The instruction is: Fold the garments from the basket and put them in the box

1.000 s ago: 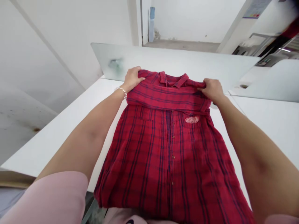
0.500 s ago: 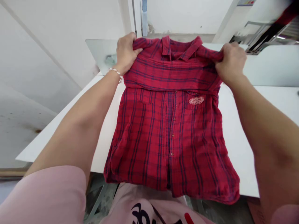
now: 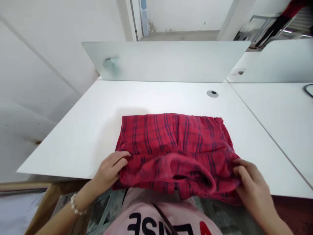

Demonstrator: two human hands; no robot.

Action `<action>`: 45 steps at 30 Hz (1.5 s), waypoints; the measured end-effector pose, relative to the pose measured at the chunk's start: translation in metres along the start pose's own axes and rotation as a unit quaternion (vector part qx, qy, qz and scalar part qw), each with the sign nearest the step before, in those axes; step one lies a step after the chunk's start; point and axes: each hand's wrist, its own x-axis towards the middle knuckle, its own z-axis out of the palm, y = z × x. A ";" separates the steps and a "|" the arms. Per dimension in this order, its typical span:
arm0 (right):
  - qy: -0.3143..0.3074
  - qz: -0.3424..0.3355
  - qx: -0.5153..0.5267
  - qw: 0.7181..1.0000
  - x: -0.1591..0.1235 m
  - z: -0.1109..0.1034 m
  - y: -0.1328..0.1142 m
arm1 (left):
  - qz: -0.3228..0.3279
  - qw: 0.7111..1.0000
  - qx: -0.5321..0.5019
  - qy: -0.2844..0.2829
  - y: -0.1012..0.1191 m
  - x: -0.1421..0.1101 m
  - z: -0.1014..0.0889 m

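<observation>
A red plaid shirt [image 3: 156, 133] with dark blue lines lies folded over on itself at the front of the white table [image 3: 146, 96]. Its collar end now points toward my body, with the collar loop smeared by motion and the front edge overhanging the table. My left hand [image 3: 111, 168] grips the shirt's left shoulder side, fingers closed on the cloth. On the right shoulder side, my right hand [image 3: 253, 182] pinches the fabric between thumb and fingers. The shirt's buttons and pocket patch are hidden under the fold.
A frosted glass divider [image 3: 166, 62] stands along the table's back edge. In front of it is a round cable grommet [image 3: 212, 94]. A white wall [image 3: 44, 81] rises to the left, and a cardboard box [image 3: 46, 202] sits below the table's left front. Another table [image 3: 281, 111] adjoins on the right.
Both hands have come down and toward my body from the far side, bringing the collar end over the lower half. The shirt is now doubled, and its back side shows on top.
</observation>
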 end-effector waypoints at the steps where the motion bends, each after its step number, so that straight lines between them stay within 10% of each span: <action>1: -0.015 0.013 0.010 1.000 -0.014 0.004 -0.005 | -0.011 1.000 0.001 -0.014 0.007 -0.012 0.003; 10: -0.045 0.021 0.013 0.999 -0.009 -0.004 -0.032 | -0.110 0.989 0.055 -0.082 0.029 -0.024 0.001; 16: -0.014 0.048 0.063 0.997 -0.010 -0.023 -0.039 | -0.253 0.967 -0.023 0.009 0.026 -0.028 -0.007; 23: -0.113 0.016 0.081 0.990 -0.048 -0.018 -0.030 | -0.286 0.938 -0.182 -0.071 0.014 -0.061 -0.021; 28: -0.072 0.161 0.120 0.977 -0.009 -0.035 0.005 | -0.436 0.850 -0.294 0.026 -0.023 -0.042 -0.029; 32: -0.090 0.271 0.080 0.955 0.027 -0.007 0.035 | -0.471 0.832 -0.295 -0.015 -0.045 -0.007 -0.003; 45: -0.076 0.151 0.095 0.981 0.059 0.060 0.061 | -0.306 0.937 -0.147 -0.081 -0.065 0.055 0.047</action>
